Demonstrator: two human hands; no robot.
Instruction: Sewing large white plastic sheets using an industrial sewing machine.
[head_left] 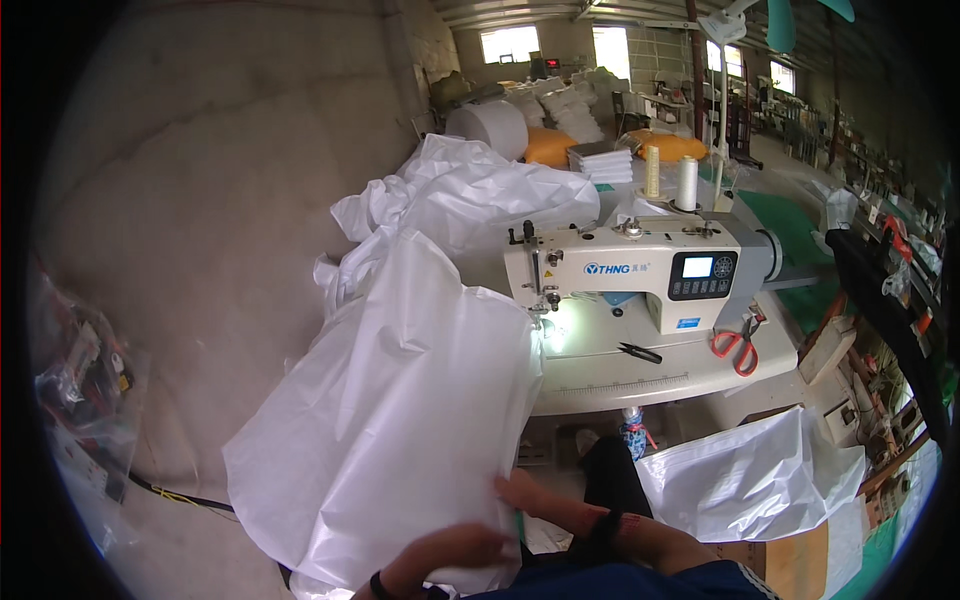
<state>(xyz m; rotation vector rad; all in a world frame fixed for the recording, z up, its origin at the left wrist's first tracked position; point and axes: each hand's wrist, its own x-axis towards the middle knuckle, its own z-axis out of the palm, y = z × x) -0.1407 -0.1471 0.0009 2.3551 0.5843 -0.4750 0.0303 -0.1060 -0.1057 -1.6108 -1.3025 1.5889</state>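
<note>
Nearby, R of wht sheet (400, 420): blk snips (642, 353), red-handled scissors (743, 338)

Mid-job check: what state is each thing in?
Large white sheet: creased, hanging off the table
Left hand: blurred, over the sheet, grip unclear
Right hand: at the sheet's edge, grip unclear
Machine display: lit
Machine lamp: on
White thread cone: upright
Cream thread cone: upright
Red-handled scissors: lying flat
Black snips: lying flat
</note>
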